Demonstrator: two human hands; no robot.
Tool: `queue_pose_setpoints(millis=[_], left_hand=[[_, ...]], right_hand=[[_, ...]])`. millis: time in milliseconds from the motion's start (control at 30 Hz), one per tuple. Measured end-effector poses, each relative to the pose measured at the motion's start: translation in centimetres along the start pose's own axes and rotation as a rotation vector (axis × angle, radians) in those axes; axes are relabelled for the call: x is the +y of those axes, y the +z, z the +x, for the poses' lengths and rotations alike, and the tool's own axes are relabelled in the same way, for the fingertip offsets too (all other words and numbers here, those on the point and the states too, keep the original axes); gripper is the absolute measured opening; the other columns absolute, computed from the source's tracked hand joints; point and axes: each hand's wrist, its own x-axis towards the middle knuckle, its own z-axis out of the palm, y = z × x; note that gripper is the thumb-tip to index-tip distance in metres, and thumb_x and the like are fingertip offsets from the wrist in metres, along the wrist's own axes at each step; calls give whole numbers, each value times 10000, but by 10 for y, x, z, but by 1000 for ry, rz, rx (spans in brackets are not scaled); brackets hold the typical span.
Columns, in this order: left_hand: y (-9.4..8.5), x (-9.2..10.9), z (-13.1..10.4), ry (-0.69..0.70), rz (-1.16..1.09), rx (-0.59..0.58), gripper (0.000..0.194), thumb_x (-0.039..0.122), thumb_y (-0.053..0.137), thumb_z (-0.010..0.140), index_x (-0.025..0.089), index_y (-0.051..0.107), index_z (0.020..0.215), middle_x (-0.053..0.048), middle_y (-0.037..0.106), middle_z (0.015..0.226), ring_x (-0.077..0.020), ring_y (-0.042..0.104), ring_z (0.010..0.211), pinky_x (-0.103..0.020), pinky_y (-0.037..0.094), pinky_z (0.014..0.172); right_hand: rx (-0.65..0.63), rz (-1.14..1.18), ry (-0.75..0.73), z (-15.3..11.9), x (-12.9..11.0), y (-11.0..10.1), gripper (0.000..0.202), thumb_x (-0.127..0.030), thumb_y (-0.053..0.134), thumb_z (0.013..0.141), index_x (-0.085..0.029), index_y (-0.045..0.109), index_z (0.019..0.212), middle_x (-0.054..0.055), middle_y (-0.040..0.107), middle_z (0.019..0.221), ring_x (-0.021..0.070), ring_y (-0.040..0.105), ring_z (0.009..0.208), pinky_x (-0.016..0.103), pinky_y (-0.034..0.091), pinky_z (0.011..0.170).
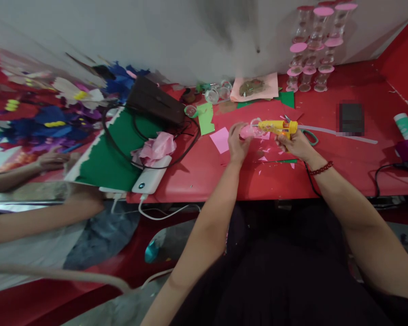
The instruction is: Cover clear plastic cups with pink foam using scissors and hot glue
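My right hand is wrapped round a yellow hot glue gun, whose nozzle points left. A long translucent glue stick trails from the gun's back end. My left hand holds a small clear plastic piece with a pink disc, and the nozzle is at its edge. Pink paper scraps lie under both hands on the red table. A pink paper square lies just left of my left hand. Scissors rest behind my right hand.
Stacked clear hourglass shapes with pink discs stand at the back right. A dark box lies right. Left are a brown case, a white power bank, cables and a green board. Another person's arms are far left.
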Motion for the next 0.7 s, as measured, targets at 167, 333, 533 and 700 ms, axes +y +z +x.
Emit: queue_pose_setpoints(millis=[167, 333, 533, 700], left_hand=[[0, -6, 0, 78, 77, -8, 374, 215, 835, 789, 241, 726, 1145, -106, 700, 1273, -302, 636, 1296, -521, 460, 1235], [0, -12, 1, 172, 238, 4, 393, 205, 816, 813, 245, 708, 1189, -101, 729, 1259, -278, 667, 1263, -484, 531, 1186], [-1, -13, 1, 191, 223, -1, 401, 207, 830, 817, 261, 707, 1194, -96, 722, 1255, -280, 677, 1263, -491, 536, 1188], [-1, -11, 0, 189, 214, -6, 391, 222, 828, 831, 256, 708, 1202, -99, 723, 1262, -280, 678, 1262, -494, 547, 1173]], right_hand=[[-22, -63, -54, 0, 2, -3, 548, -718, 777, 852, -234, 547, 739, -46, 523, 596, 77, 442, 484, 228, 379, 441], [-52, -67, -94, 0, 0, -2, 552, -718, 751, 880, -228, 532, 751, -49, 492, 576, 77, 434, 476, 229, 360, 433], [-52, -35, -95, 0, -2, 0, 550, -722, 768, 860, -235, 523, 780, -62, 472, 570, 75, 401, 468, 226, 359, 426], [-34, -36, -76, 0, 1, -1, 506, -661, 772, 896, -236, 517, 792, -72, 461, 561, 73, 404, 464, 219, 349, 423]])
